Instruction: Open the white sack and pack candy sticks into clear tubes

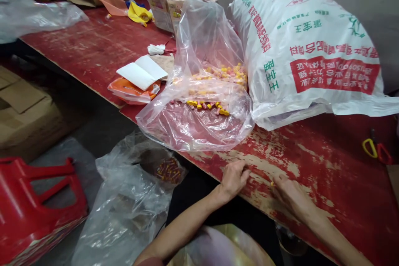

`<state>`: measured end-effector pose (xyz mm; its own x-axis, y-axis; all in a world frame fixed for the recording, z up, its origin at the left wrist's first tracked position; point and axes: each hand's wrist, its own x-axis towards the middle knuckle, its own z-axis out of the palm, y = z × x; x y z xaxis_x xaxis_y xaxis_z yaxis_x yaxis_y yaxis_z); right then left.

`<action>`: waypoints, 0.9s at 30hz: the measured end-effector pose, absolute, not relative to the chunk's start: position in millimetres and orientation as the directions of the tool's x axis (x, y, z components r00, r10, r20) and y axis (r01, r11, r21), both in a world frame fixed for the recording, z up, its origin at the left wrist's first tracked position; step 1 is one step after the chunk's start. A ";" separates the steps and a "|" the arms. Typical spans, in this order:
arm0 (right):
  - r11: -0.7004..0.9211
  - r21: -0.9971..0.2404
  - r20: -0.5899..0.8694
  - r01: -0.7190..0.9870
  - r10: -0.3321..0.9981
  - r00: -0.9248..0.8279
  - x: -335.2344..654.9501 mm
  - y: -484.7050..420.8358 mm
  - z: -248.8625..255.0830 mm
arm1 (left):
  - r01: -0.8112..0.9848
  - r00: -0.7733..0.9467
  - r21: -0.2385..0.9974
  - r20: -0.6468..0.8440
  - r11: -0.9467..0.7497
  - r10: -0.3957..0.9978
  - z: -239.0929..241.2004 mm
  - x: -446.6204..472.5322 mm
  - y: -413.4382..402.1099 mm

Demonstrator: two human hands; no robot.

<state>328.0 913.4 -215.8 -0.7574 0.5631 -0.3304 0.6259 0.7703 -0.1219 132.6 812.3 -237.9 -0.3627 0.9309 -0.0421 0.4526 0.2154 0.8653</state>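
Observation:
My left hand [235,178] is at the table's near edge, its fingers curled closed and turned down. Whatever it may hold is hidden. To its right my right hand [288,193] pinches a small yellow piece [272,183] between thumb and fingertips, just above the worn tabletop. The two hands are apart. Beyond them an open clear plastic bag [199,131] lies on the table. Many small pink pieces with yellow caps [224,111] are heaped inside it. Below the edge, a clear bag on the left holds similar small reddish-brown and yellow pieces [168,170].
A bulging white printed sack [311,45] stands at the back right. Scissors [377,149] lie at the far right. White paper [141,72] rests on an orange packet [132,89]. A red plastic stool [40,208] and a cardboard box [25,112] are at the left.

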 end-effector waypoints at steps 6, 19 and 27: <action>0.778 -0.155 -0.338 0.609 0.538 -0.773 320.0 918.0 -208.6 | 0.264 -0.446 0.958 0.022 0.109 0.895 -232.8 122.2 821.3; 0.674 -0.672 0.261 0.306 0.603 -0.754 240.9 907.5 -198.5 | -0.200 -0.555 0.947 -0.322 0.253 0.767 -229.3 83.5 733.7; 0.288 -0.283 0.260 0.915 0.941 -0.216 210.0 1070.9 -203.6 | 0.287 -0.903 0.736 -0.006 0.613 0.430 -263.0 6.5 643.3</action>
